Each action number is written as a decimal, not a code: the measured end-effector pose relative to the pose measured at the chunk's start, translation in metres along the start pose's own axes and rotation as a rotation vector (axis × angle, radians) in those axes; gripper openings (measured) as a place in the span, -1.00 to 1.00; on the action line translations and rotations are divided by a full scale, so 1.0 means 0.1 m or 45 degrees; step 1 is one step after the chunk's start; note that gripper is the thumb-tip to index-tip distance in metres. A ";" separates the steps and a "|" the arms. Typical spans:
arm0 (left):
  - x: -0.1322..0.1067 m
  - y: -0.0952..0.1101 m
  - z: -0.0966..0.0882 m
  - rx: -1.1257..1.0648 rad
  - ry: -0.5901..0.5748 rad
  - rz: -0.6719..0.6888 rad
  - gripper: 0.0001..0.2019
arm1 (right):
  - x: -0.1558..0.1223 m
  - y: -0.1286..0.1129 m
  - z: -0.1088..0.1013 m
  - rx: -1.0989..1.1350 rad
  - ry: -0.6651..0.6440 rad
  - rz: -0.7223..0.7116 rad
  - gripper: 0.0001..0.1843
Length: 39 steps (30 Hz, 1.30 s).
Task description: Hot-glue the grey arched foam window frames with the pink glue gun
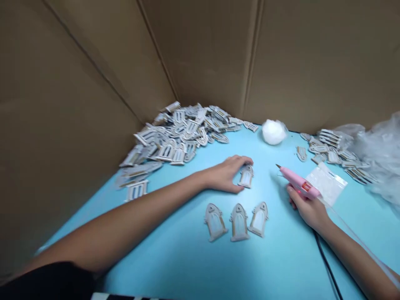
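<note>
My left hand (225,175) lies on the blue table top (187,250), with its thumb and fingertips on either side of a small arched cardboard window piece (246,176). My right hand (308,209) is shut around the grip of a pink hot glue gun (299,181), whose thin tip points up and left. Below my hands, several matching arched pieces (239,222) lie side by side, apart from both hands. A large heap of similar pieces (175,134) rises in the far corner, and a smaller heap (331,152) lies at the right.
Brown cardboard walls (206,54) rise along the back and left of the table. A white cotton ball (274,131) sits by the back wall. A small clear bag (327,183), crumpled plastic sheeting (378,154) and a black cable (326,262) lie at the right.
</note>
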<state>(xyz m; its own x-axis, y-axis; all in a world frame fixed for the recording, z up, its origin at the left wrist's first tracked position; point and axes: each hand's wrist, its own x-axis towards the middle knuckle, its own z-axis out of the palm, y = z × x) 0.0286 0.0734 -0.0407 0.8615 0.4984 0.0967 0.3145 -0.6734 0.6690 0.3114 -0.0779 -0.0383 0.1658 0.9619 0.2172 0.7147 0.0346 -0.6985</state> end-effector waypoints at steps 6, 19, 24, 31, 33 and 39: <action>0.00 0.01 0.05 -0.234 0.138 -0.025 -0.23 | -0.06 -0.02 0.05 -0.141 -0.100 -0.596 -0.90; -0.01 0.04 0.26 -0.118 0.208 0.332 -0.12 | -0.15 -0.05 0.15 -0.203 -0.173 -0.784 -0.75; 0.00 0.05 0.26 -0.078 0.227 0.430 -0.18 | -0.11 -0.13 0.13 -0.303 -0.153 -0.845 -0.73; 0.00 0.04 0.27 -0.061 0.254 0.472 -0.20 | -0.08 -0.15 0.12 -0.358 -0.152 -0.904 -0.71; 0.00 0.04 0.26 -0.055 0.255 0.473 -0.20 | -0.09 -0.13 0.13 -0.345 -0.148 -0.887 -0.72; 0.00 0.05 0.26 -0.052 0.273 0.499 -0.20 | -0.14 -0.08 0.15 -0.299 -0.160 -0.797 -0.74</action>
<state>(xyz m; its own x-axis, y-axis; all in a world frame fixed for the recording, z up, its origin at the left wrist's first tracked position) 0.0408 0.0561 -0.0566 0.8092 0.3147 0.4961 -0.0386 -0.8141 0.5794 0.2930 -0.0873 -0.0460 -0.3972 0.8046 0.4414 0.7812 0.5488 -0.2975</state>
